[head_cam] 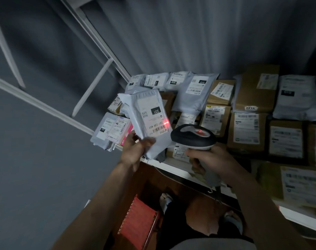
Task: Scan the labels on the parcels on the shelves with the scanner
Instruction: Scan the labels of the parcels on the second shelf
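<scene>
My left hand [135,150] grips a grey poly-bag parcel [148,120] by its lower end, lifted above the shelf [171,167], long axis running up and slightly left. Its label [152,117] reads "231" and "231-239-K01", upside down to me. My right hand [207,159] is wrapped around the scanner [193,137], nose aimed left at the barcode, red spot on the label's edge. A box [256,91] behind shows "2214".

You hold grey mailer [150,121]: label reads "231" and "231-239-K01" | brown box [255,92]: sticker "2214" [251,108] | other labels too blurred to read
</scene>
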